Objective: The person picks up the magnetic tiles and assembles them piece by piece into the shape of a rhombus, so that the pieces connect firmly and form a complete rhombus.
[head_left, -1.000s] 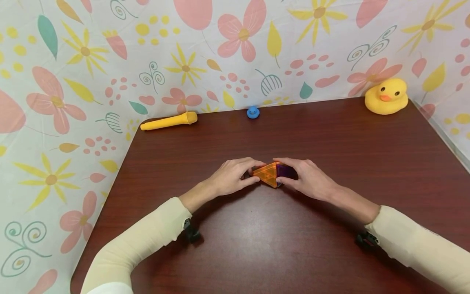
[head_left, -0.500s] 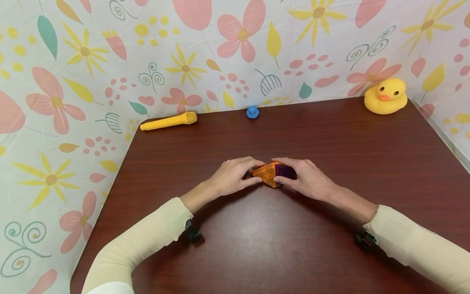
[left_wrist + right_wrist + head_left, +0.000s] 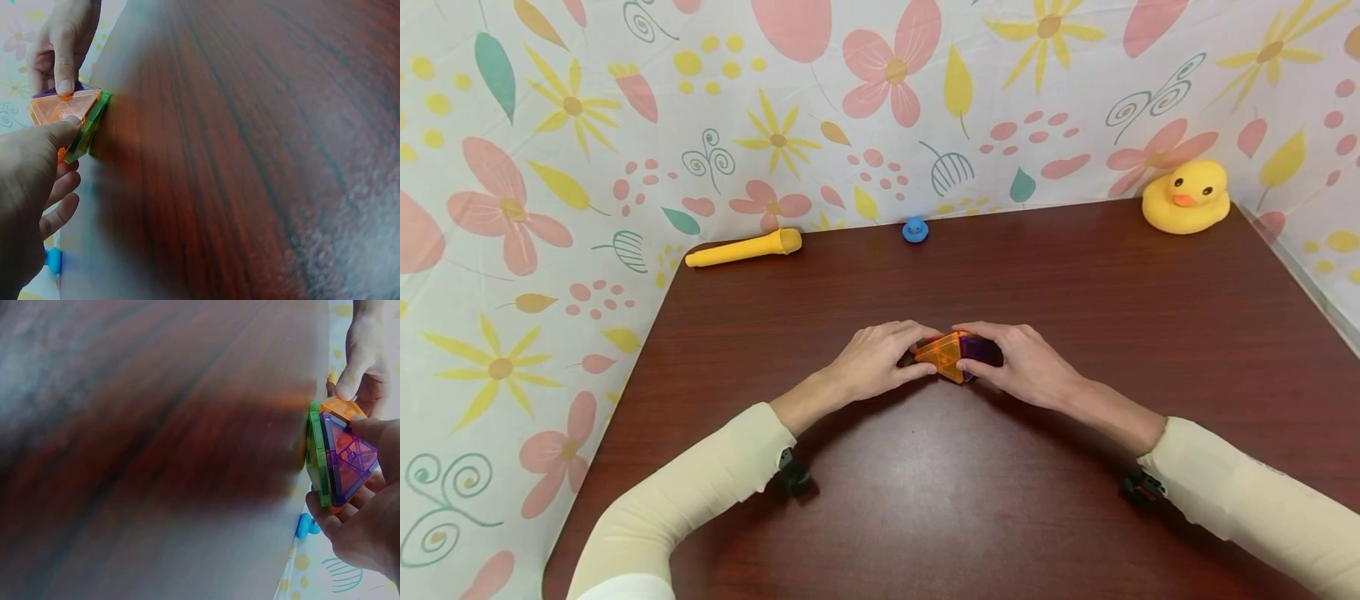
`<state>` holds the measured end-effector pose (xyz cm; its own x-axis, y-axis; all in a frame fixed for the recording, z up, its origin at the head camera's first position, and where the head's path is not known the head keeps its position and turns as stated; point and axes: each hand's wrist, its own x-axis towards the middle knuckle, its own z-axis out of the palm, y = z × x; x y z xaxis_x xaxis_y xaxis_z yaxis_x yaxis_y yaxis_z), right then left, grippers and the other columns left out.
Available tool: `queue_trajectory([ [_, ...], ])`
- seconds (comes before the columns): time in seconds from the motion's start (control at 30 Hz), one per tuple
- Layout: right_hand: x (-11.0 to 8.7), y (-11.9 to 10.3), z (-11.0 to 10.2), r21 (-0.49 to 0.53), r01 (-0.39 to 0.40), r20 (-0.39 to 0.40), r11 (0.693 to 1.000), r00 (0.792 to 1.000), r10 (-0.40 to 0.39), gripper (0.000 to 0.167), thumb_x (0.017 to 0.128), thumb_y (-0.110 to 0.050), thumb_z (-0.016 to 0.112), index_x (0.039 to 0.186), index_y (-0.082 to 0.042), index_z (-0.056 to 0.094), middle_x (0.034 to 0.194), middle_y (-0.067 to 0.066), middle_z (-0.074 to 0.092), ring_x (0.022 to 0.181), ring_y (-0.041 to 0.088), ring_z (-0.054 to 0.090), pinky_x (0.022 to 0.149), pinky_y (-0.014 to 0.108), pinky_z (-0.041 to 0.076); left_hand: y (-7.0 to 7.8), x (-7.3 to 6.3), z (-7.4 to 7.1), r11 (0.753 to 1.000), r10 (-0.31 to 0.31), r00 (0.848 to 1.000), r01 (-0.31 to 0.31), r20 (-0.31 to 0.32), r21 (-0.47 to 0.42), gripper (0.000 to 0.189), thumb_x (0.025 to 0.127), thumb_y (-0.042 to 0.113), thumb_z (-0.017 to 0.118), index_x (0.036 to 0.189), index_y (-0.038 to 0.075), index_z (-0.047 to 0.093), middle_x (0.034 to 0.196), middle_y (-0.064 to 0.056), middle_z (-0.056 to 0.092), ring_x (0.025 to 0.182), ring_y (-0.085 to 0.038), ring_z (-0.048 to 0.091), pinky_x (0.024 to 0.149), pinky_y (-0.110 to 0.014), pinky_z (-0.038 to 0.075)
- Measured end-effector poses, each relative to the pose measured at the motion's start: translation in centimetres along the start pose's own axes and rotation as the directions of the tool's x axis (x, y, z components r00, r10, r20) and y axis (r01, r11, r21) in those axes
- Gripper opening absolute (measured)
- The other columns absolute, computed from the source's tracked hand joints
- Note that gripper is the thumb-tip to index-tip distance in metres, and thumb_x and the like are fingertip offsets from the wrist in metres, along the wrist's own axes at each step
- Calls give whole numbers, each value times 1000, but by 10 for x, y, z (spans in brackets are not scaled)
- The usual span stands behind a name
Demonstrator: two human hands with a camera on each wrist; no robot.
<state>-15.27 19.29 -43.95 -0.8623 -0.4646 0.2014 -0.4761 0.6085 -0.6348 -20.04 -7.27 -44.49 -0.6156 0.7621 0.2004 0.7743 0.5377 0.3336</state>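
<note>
A small pyramid of translucent magnetic tiles sits mid-table between both hands. Its orange triangular tile faces up toward the head camera, with a purple triangular tile on the right side. Underneath, a green tile shows as the base in both wrist views. My left hand pinches the pyramid's left end, thumb on the orange face. My right hand grips the other side, its thumb at the seam of orange and purple and its fingers round the back. Part of the purple tile is hidden by that hand.
Along the back edge of the brown table lie a yellow toy microphone, a small blue duck and, at the right corner, a large yellow duck. A flower-patterned cloth hangs right behind the table.
Both hands keep hold of the tile pyramid. The left thumb has slid slightly farther right over the orange face, and the right hand has shifted a little left.
</note>
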Motion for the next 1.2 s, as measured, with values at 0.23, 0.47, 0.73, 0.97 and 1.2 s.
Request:
queue_trajectory([
  [0.23, 0, 0, 3, 10, 16, -15, 1000, 1000, -16, 48, 97, -15, 81, 140, -2, 65, 115, 12, 75, 84, 14, 70, 68, 28, 59, 1, -1, 2, 1000, -14, 1000, 14, 2, 13, 48, 102, 44, 73, 143, 20, 65, 126, 4, 73, 98, -8, 68, 79, -31, 56],
  [0.47, 1, 0, 5, 6, 33, -32, 999, 999, -33, 47, 97, -15, 81, 139, -2, 65, 120, 13, 74, 89, 17, 72, 71, 33, 61, 2, -2, 3, 999, -24, 1000, 24, 13, 31, 51, 102, 44, 72, 147, 21, 64, 120, 5, 75, 92, -9, 65, 72, -30, 53],
  [0.73, 3, 1, 5, 4, 53, -28, 999, 998, -53, 51, 94, -13, 84, 139, -1, 64, 124, 14, 71, 90, 20, 70, 71, 35, 61, 3, -3, 6, 999, -42, 999, 41, 33, 17, 53, 104, 41, 70, 151, 18, 60, 130, 1, 73, 102, -13, 67, 78, -33, 56],
  [0.97, 5, 3, 3, -5, 37, 46, 999, 998, -37, 68, 89, -17, 89, 147, 1, 58, 130, 17, 69, 97, 22, 70, 78, 35, 61, 5, -1, 11, 998, -54, 998, 53, 40, 32, 60, 101, 45, 74, 152, 16, 58, 133, -1, 71, 104, -14, 65, 82, -34, 56],
  [1.2, 6, 4, 3, 18, 19, 65, 1000, 998, -20, 72, 87, -18, 91, 147, 2, 57, 129, 17, 70, 98, 23, 71, 79, 36, 62, 5, 1, 17, 998, -49, 999, 48, 20, 48, 62, 99, 47, 76, 150, 16, 59, 138, -1, 67, 112, -16, 64, 86, -37, 58],
])
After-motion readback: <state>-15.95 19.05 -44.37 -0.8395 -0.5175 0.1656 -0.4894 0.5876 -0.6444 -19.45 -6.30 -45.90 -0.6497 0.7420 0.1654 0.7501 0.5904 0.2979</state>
